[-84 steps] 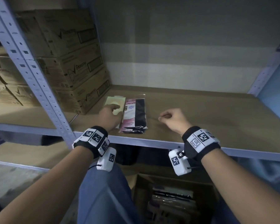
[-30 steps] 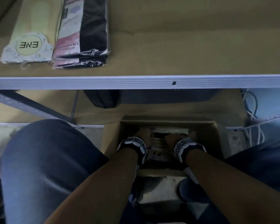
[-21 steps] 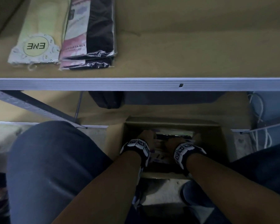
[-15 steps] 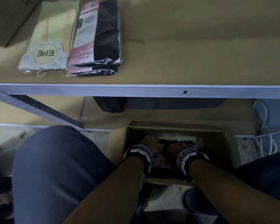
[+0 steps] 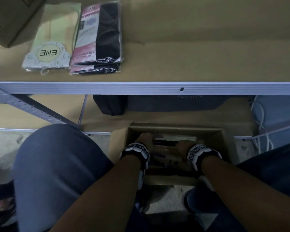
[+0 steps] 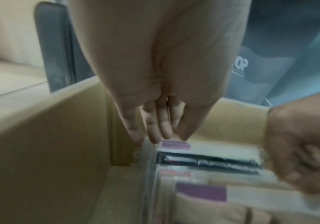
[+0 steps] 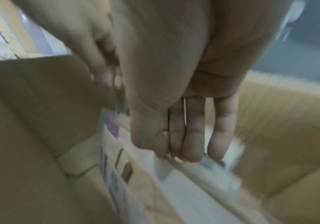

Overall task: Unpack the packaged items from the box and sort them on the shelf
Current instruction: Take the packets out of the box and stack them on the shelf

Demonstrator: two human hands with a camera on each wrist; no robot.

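An open cardboard box (image 5: 174,128) stands on the floor between my knees, with several plastic-wrapped packets (image 5: 167,153) upright inside it. Both hands reach down into it. My left hand (image 5: 146,139) is at the row's left end, its fingers (image 6: 155,133) straight and touching the top of a purple-labelled packet (image 6: 174,144). At the right end, my right hand (image 5: 182,144) pinches the top edge of a packet (image 7: 193,181) between thumb and fingers (image 7: 191,151); the picture is blurred. A pale green ENE packet (image 5: 52,44) and two pink-and-black packets (image 5: 100,36) lie on the shelf (image 5: 141,88).
A stacked carton (image 5: 7,17) fills the shelf's far left corner. To the right of the packets the shelf board shows bare. A dark bag (image 5: 110,104) lies under the shelf behind the box. White cables (image 5: 261,114) hang at the right. My knees (image 5: 57,164) flank the box.
Both hands left the shelf and went down into the box. Over the last second they stayed there and spread a little toward the ends of the row of packets.
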